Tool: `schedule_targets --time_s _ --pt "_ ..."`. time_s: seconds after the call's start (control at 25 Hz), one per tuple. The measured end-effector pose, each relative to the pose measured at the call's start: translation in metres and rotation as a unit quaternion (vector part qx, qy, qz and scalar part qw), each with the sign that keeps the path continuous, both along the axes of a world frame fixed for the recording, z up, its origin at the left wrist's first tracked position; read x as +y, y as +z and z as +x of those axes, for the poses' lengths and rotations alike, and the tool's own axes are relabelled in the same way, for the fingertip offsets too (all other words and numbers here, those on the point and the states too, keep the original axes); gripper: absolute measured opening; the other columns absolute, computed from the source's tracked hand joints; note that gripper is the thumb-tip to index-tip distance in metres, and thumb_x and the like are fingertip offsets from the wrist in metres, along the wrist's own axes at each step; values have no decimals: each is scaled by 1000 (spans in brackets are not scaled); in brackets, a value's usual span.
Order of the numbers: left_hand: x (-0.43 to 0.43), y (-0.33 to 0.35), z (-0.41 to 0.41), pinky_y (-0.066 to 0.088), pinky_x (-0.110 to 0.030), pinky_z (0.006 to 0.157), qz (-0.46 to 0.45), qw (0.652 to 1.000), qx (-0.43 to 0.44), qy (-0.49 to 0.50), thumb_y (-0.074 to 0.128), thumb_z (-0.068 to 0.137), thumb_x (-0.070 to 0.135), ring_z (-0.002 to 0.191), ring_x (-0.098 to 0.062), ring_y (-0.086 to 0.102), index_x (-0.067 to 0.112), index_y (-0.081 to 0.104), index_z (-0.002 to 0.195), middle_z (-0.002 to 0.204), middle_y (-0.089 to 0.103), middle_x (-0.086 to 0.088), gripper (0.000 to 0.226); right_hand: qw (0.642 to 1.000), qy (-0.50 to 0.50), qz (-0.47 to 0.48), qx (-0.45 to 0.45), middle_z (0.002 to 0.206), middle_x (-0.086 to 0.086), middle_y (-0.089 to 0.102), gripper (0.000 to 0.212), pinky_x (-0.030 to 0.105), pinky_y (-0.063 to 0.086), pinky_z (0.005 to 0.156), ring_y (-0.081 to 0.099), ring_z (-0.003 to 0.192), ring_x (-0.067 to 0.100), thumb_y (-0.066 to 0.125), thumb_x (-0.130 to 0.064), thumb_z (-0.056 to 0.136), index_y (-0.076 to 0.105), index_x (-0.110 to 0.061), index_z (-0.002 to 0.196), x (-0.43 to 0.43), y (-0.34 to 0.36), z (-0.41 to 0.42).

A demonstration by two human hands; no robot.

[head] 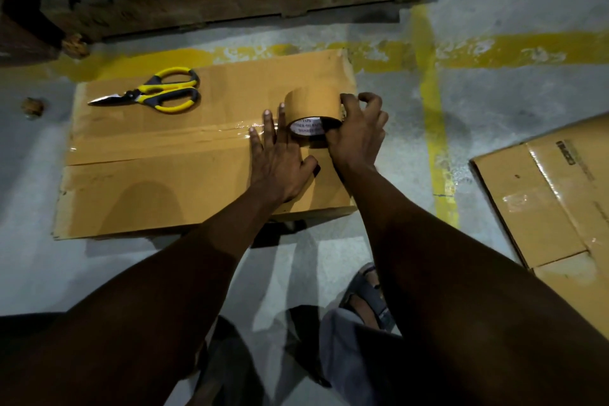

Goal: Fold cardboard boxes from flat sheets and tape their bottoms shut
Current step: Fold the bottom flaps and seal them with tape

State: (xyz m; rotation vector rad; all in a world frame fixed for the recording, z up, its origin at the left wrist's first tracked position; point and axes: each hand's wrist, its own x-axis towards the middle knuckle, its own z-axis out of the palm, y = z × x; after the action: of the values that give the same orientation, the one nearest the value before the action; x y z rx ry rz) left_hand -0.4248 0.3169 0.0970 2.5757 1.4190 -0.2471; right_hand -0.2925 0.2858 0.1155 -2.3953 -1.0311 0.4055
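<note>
A folded cardboard box (158, 188) stands on the floor with its flaps up. A strip of clear tape (184, 137) runs along the flap seam from the left edge toward the middle. My left hand (278, 155) lies flat with straight fingers on the taped seam. Just right of it, my right hand (359, 132) grips a brown tape roll (313, 107) that stands on edge on the box. Yellow-handled scissors (155, 94) lie on the far left part of the box.
Another cardboard box (557, 204) with taped patches lies at the right. A wooden pallet (230, 3) stretches across the back. Yellow lines (431, 115) mark the grey concrete floor. My sandalled foot (367, 297) is near the box's front edge.
</note>
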Motion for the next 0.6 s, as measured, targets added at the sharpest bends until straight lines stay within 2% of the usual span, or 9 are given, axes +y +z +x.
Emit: schedule_targets --time_s 0.08,0.16,0.28,0.32,0.44,0.52,0.6 --pt "1 -1 -1 -3 -57 116 -2 1000 -2 0 36 89 52 147 -34 -14 14 5 154 162 -3 -12 82 1000 18 -15 -12 145 10 32 52 47 39 95 35 125 35 66 -21 82 51 -26 131 3 4 -2" --pt "0 -1 -1 -4 -56 116 1 1000 -1 -1 36 90 53 147 -34 -16 13 1 154 161 -9 -12 83 999 10 -1 -35 143 7 39 52 46 41 94 40 124 32 62 -12 83 52 -26 132 0 7 7" --pt "-1 0 0 -3 -57 115 10 1000 14 9 34 92 55 146 -35 -15 6 -6 153 160 -18 -12 88 990 -124 68 -11 130 1 55 50 40 47 85 52 116 27 54 -6 84 56 -28 129 -12 10 41" --pt "-2 0 1 -3 -58 115 13 1000 13 16 35 92 55 146 -37 -14 6 -5 153 160 -17 -13 88 987 -140 77 10 126 1 60 48 38 48 82 56 113 26 54 -6 85 58 -28 128 -15 10 49" --pt "-4 5 15 -4 -60 114 5 1000 -2 -12 35 93 50 145 -39 -15 8 -4 153 160 -18 -11 84 986 -120 87 77 112 5 70 43 34 48 72 64 101 28 53 -9 86 62 -29 124 -12 8 47" --pt "-9 6 28 -5 -59 115 -4 998 -5 -60 36 93 48 146 -37 -16 10 0 154 161 -14 -12 80 987 -87 102 93 111 5 70 41 31 46 71 64 101 27 58 -14 85 62 -27 123 -9 7 35" --pt "-13 5 35 -4 -59 116 -6 998 -17 -59 36 93 47 146 -35 -15 9 6 153 161 -8 -14 77 990 -55 102 79 115 4 66 41 30 45 75 62 105 26 61 -15 84 62 -23 124 -10 5 31"
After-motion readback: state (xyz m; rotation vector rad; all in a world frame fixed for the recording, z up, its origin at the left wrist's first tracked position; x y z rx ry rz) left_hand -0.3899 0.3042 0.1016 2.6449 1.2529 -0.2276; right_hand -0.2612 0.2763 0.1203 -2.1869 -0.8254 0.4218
